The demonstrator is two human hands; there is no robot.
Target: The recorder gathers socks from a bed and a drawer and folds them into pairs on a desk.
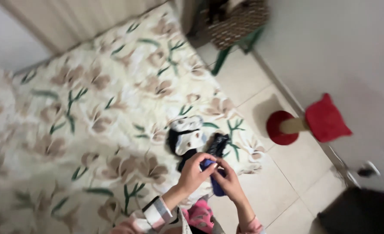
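Now both hands, left hand & right hand, fingers grasping blue sock nr socks on floral bedspread.

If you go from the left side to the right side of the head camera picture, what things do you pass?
Flowered bedspread → left hand → right hand → round red base of a post → red cushion-shaped top → dark bin in the corner.
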